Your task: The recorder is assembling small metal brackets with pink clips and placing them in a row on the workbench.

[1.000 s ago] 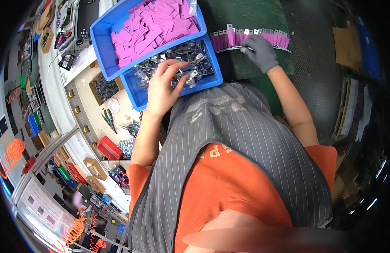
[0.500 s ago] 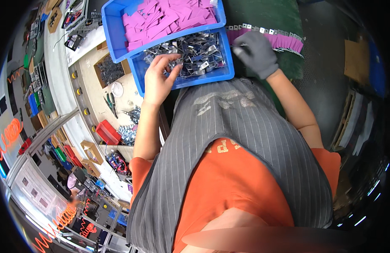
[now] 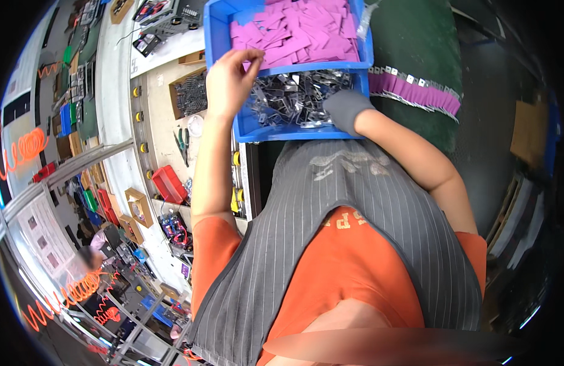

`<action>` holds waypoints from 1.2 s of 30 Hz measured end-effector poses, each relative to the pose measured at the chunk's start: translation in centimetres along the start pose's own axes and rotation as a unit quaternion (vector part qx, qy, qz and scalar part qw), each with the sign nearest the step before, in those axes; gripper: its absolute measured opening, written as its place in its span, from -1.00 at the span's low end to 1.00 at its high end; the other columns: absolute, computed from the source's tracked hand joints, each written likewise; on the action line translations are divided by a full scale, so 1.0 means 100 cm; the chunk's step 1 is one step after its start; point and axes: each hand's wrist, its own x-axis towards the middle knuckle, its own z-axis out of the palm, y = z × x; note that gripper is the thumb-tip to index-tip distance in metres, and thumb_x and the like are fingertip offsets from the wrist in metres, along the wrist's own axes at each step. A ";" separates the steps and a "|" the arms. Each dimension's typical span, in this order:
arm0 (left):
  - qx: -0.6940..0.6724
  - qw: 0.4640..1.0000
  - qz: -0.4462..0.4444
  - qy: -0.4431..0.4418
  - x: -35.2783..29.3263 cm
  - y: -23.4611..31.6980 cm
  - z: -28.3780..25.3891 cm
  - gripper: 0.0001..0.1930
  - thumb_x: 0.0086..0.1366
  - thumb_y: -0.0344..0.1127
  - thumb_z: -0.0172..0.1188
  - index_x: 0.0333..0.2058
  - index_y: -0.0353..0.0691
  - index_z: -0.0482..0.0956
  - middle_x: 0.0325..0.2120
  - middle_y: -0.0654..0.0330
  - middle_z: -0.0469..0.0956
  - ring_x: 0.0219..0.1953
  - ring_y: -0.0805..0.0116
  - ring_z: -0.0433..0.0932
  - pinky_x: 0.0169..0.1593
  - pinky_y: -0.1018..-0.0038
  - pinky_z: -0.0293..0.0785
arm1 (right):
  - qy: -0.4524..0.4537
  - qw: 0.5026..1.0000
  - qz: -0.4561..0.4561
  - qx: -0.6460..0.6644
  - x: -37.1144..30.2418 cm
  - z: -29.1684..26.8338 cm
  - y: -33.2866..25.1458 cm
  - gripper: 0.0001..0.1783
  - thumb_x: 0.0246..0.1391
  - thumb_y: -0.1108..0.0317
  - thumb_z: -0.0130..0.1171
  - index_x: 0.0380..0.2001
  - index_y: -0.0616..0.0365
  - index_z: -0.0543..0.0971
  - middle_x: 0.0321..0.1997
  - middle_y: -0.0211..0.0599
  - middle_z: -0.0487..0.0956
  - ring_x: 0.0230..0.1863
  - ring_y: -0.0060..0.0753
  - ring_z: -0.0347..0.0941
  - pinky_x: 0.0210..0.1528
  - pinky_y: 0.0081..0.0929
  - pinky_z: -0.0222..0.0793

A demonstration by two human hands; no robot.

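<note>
My bare left hand is at the near left edge of a blue bin of purple strips. Its thumb and fingertips are drawn together in a pinch; whatever is between them is too small to make out. In the nearer blue bin, small bent metal clips lie in a heap. My right hand, in a grey glove, reaches over this bin's right side onto the clips, its fingers hidden. To the right, a row of purple strips with metal clips lies overlapping on a green surface.
Left of the bins, a workbench carries a cardboard box of dark parts, green-handled pliers, a white round lid and a red tray. A clear plastic scrap hangs at the far bin's right rim.
My left hand has gone from over the metal clips to the purple strips' edge. My right hand has left the row of strips and come down into the clip bin. The view has shifted.
</note>
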 end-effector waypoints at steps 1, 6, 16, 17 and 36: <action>0.032 0.999 0.018 0.009 0.010 -0.017 0.001 -0.88 0.12 -0.27 0.22 -0.35 -0.06 0.64 -0.46 0.18 0.57 -0.53 0.26 0.52 -0.41 0.40 0.44 | 0.022 0.999 0.026 0.028 -0.012 -0.013 -0.005 -0.78 -0.09 0.48 0.04 -0.34 0.16 0.61 -0.28 -0.08 0.60 -0.19 -0.04 0.54 -0.16 -0.21 0.45; 0.153 0.987 -0.007 -0.041 0.060 -0.062 0.022 -0.75 0.18 -0.13 0.13 -0.26 -0.11 0.63 -0.35 0.07 0.60 -0.27 0.10 0.58 -0.18 0.33 0.48 | 0.192 0.974 0.015 0.115 -0.050 -0.030 0.004 -0.76 -0.08 0.47 0.07 -0.27 0.14 0.55 -0.27 -0.11 0.57 -0.18 -0.06 0.49 -0.12 -0.26 0.41; 0.228 0.972 0.039 -0.032 0.103 -0.040 0.064 -0.62 0.11 0.03 0.19 -0.20 -0.09 0.59 -0.30 0.04 0.60 -0.22 0.11 0.58 -0.11 0.27 0.49 | 0.038 0.596 -0.055 0.800 -0.061 -0.011 0.001 -0.16 -0.10 0.42 0.12 0.29 0.12 0.05 -0.25 -0.31 0.48 -0.32 -0.62 0.36 -0.31 -0.69 0.25; 0.217 0.973 0.037 -0.075 0.105 -0.044 0.063 -0.66 0.12 -0.07 0.19 -0.17 -0.06 0.59 -0.36 0.07 0.61 -0.24 0.11 0.57 -0.12 0.29 0.47 | 0.045 0.604 -0.063 0.793 -0.058 -0.007 0.000 -0.25 -0.08 0.39 0.11 0.24 0.19 0.14 -0.25 -0.35 0.46 -0.33 -0.65 0.36 -0.29 -0.68 0.27; -0.518 0.828 -0.178 -0.116 -0.031 0.057 0.022 -0.89 0.01 -0.55 0.35 -0.50 -0.33 0.56 -0.36 0.14 0.61 -0.40 0.58 0.52 -0.28 0.64 0.46 | 0.302 0.723 -0.134 0.607 -0.106 -0.066 0.011 -0.65 0.11 0.39 -0.03 -0.05 0.24 0.52 0.02 -0.29 0.47 -0.06 -0.52 0.37 0.06 -0.47 0.26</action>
